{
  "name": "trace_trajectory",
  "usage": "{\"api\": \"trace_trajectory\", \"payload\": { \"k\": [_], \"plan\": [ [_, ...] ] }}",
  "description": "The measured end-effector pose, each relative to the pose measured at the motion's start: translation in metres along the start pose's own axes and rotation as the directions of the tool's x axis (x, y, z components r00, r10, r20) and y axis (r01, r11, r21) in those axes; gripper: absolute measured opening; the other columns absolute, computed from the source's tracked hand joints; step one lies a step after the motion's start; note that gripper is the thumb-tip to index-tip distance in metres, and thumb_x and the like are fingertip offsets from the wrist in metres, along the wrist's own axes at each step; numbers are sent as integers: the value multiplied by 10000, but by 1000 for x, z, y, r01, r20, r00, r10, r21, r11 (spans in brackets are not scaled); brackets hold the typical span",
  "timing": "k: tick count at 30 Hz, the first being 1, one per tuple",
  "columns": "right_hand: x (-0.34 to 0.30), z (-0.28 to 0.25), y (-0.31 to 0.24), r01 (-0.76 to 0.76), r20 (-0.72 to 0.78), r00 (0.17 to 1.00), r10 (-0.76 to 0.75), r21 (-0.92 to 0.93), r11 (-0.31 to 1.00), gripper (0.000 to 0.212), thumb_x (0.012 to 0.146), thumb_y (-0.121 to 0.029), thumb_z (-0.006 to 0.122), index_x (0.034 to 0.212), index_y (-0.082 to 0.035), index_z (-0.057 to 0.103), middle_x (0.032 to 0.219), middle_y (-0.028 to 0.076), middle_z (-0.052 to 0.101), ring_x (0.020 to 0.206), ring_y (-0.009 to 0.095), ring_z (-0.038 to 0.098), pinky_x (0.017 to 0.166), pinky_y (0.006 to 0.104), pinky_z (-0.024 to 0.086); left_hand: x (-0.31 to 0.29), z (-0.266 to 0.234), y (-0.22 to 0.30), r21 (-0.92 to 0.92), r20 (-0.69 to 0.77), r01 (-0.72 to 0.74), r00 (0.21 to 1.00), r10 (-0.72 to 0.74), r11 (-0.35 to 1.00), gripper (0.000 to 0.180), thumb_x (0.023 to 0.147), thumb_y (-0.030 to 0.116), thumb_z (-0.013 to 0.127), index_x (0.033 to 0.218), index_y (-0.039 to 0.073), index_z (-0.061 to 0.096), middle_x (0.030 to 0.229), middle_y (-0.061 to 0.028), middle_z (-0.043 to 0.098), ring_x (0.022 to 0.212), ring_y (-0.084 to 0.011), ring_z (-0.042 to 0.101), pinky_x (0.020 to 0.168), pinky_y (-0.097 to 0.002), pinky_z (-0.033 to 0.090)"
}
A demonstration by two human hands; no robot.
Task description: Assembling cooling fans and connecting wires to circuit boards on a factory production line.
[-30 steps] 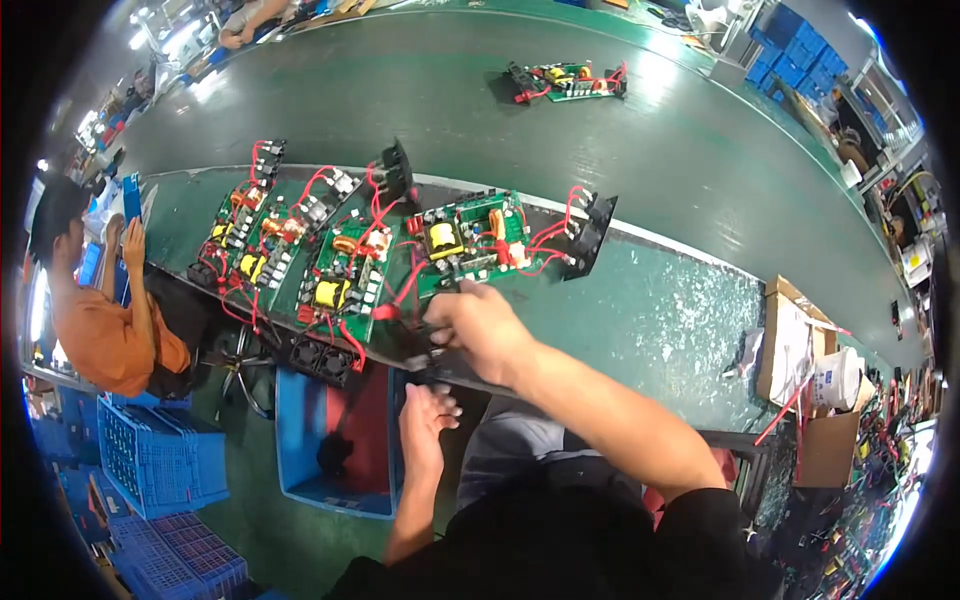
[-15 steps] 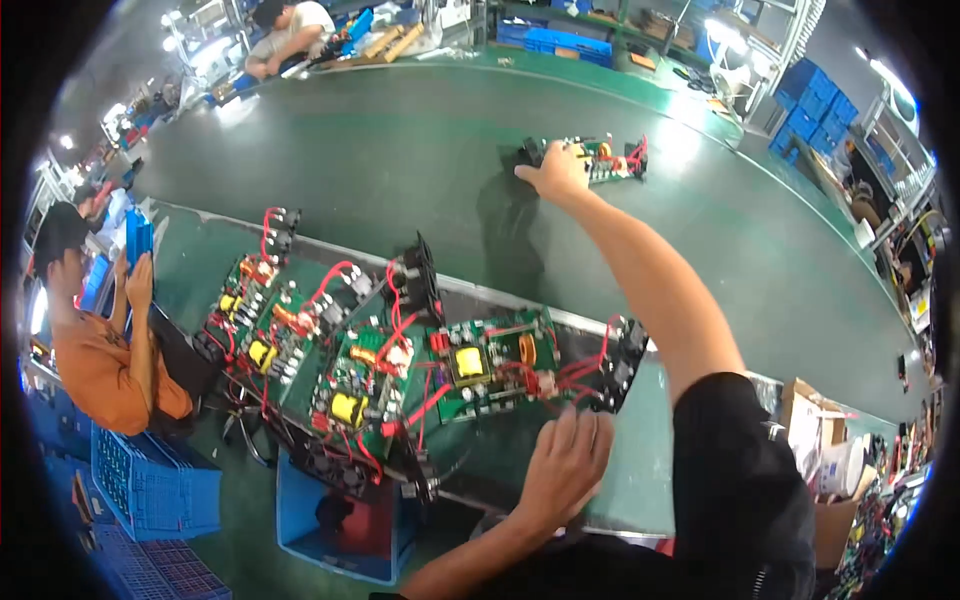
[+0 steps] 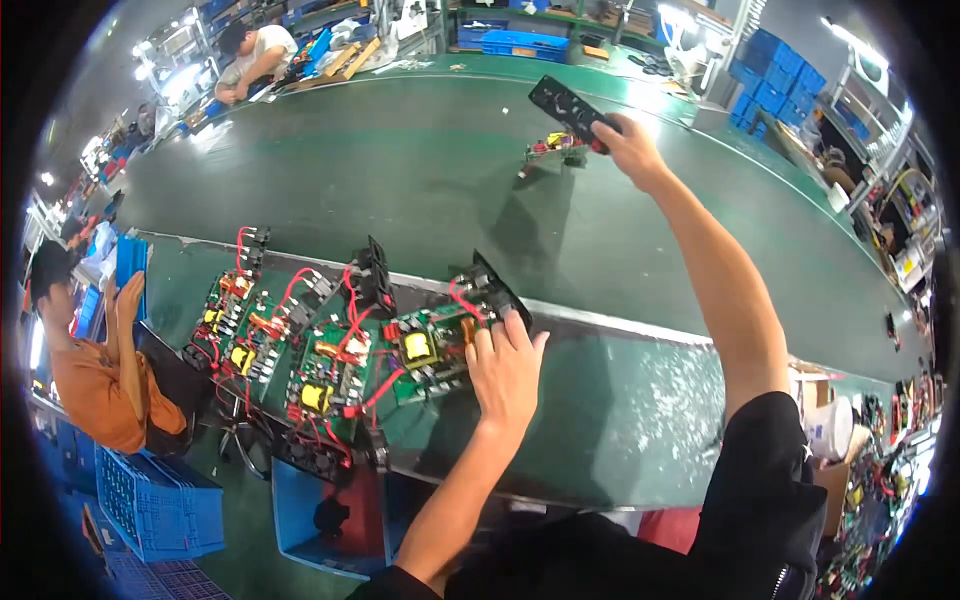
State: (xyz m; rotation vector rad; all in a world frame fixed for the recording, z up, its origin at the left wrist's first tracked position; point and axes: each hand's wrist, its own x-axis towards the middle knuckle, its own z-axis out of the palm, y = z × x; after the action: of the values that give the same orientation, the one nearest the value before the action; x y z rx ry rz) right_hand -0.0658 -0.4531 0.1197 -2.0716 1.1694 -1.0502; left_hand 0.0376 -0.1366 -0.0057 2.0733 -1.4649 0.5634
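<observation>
My right hand (image 3: 630, 150), reaching far over the grey belt, grips a black end panel (image 3: 565, 105). A circuit board (image 3: 556, 146) with a yellow-wound part shows just under that panel, seen nearly edge-on. Nearer to me, my left hand (image 3: 505, 370) lies with fingers stretched over the right end of a green circuit board (image 3: 418, 348), by its black end panel (image 3: 500, 285) and red wires. Its fingertips hide part of the board. Left of it lies another board (image 3: 330, 370) with a yellow transformer, red leads and a black fan (image 3: 312, 458).
More wired boards (image 3: 240, 320) lie farther left on the green bench (image 3: 600, 420). A metal edge divides bench from belt (image 3: 380, 150). Below stand a blue bin (image 3: 330, 560) and blue crates (image 3: 160, 500). A person in orange (image 3: 100, 390) sits at left, handling a blue part.
My right hand has lifted and tilted the board by its end panel, moving right. My left hand has moved up and left onto the nearest board; that board now lies farther left, its end panel turned.
</observation>
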Motion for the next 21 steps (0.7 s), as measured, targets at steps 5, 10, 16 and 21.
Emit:
{"api": "trace_trajectory", "payload": {
  "k": [5, 10, 16, 21],
  "plan": [
    [-110, -91, -9, 135, 32, 990, -135, 15, 991, 305, 980, -227, 604, 1105, 50, 634, 806, 41, 626, 739, 107, 550, 686, 273, 457, -40, -18, 36, -818, 420, 376, 907, 5, 435, 308, 983, 306, 598, 1044, 4, 607, 862, -86, 682, 739, -234, 639, 675, -335, 490],
    [-288, -116, -39, 47, 27, 998, -52, 174, 984, 288, 963, -141, 632, 1184, 31, 564, 835, 33, 601, 766, 91, 544, 706, 252, 451, -69, -16, 49, -304, 904, 907, 371, 212, -291, 669, 1008, 588, 426, 1249, -24, 545, 1101, -129, 679, 900, -179, 650, 758, -322, 521],
    [-480, -124, -60, 48, 34, 998, -50, 65, 997, 329, 847, -44, 635, 1155, 42, 563, 1104, 145, 597, 971, 224, 593, 884, 344, 471, -109, -76, 34, -244, 920, 943, 298, 252, -225, 810, 967, 621, 484, 1420, -45, 401, 1221, -147, 594, 961, -206, 644, 807, -338, 539],
    [-562, -115, -72, -92, -7, 995, 102, 372, 924, 312, 805, -35, 673, 1097, 42, 594, 1092, 211, 648, 1019, 317, 640, 879, 374, 507, -124, -108, 31, -275, 913, 953, 219, 344, 125, 613, 992, 343, 593, 1463, 13, 380, 1101, -98, 586, 794, -124, 611, 714, -300, 526]
  ]
}}
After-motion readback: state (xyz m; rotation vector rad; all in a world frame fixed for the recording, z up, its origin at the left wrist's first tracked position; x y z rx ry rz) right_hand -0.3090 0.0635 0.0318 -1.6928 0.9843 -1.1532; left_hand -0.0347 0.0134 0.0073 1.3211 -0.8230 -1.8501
